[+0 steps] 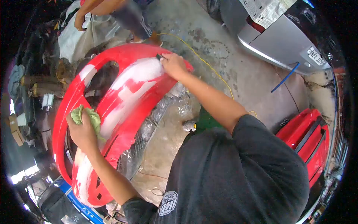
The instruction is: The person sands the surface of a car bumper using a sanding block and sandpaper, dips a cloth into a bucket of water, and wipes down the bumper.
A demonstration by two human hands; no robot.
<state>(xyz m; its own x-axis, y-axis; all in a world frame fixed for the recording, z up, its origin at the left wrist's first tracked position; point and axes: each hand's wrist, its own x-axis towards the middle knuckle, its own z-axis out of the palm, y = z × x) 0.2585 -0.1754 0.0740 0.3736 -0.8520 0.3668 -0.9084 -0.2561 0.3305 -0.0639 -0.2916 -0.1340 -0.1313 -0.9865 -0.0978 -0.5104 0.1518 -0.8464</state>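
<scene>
A red car bumper (140, 50) with wide whitish patches lies in front of me, raised above the floor. My left hand (82, 132) is closed on a crumpled green cloth (91, 118) over the bumper's left-middle part. At the bumper's far right end, my right hand (174, 66) rests with bent fingers on the edge of a whitish patch. A small dark flat piece (159, 57), perhaps sandpaper or a sanding block, sticks out from its fingers. The palm hides the rest of that piece.
Another person's hand (79, 23) and legs are beyond the bumper at upper left. A silver car (285, 46) partly covered with newspaper (266, 11) stands upper right, near a blue rod (285, 77). A yellow hose (209, 59) crosses the floor. Another red bumper (304, 128) lies right.
</scene>
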